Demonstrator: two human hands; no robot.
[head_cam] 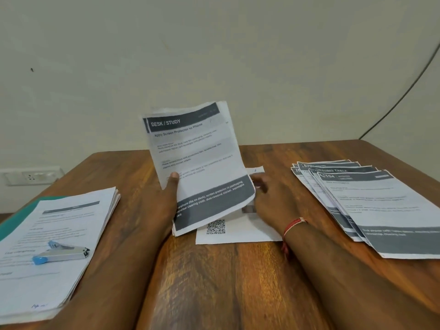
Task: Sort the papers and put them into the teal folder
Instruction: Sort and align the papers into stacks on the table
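Head view: my left hand [164,198] grips a raised sheaf of papers [197,158], thumb on its front. My right hand [266,198], blurred, fingers loosely extended, holds nothing just right of that grip. Teal folder [14,222] lies well left, under a paper stack [59,234].

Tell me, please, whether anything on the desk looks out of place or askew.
The right pile is fanned out askew, its sheets not squared. A stapler lies on the left stack, which covers most of the teal folder. Nothing looks torn or spilled.
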